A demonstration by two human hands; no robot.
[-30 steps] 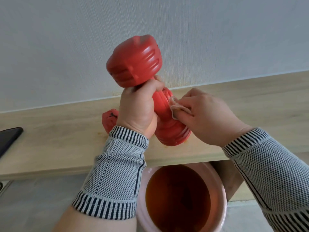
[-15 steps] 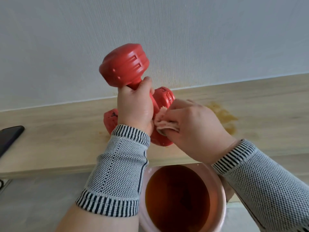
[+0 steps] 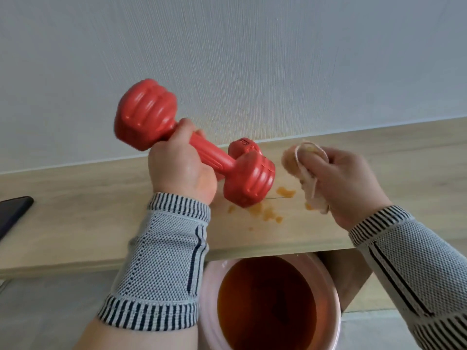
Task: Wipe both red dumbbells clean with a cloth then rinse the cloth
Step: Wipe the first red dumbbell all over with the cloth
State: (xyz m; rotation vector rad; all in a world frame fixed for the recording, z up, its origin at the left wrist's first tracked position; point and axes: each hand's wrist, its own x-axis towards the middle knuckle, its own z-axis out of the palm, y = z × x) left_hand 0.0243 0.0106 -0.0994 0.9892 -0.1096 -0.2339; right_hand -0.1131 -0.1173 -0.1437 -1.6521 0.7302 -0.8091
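Your left hand [image 3: 180, 165] grips one red dumbbell [image 3: 194, 145] by its handle, your right hand [image 3: 346, 183] bunches the stained cloth [image 3: 300, 168] clear of it; second dumbbell [image 3: 243, 145] and rinse in the bucket [image 3: 267, 304] look pending

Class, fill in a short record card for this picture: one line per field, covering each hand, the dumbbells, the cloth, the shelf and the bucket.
Left hand: grips the handle of the raised red plastic dumbbell, tilted
Right hand: holds the bunched, stained beige cloth, apart from the dumbbell
Second red dumbbell: on the shelf behind, mostly hidden
Light wooden shelf: orange smears under the raised dumbbell
Pink bucket: below the shelf, holds orange-brown water
Dark phone: at the shelf's left edge
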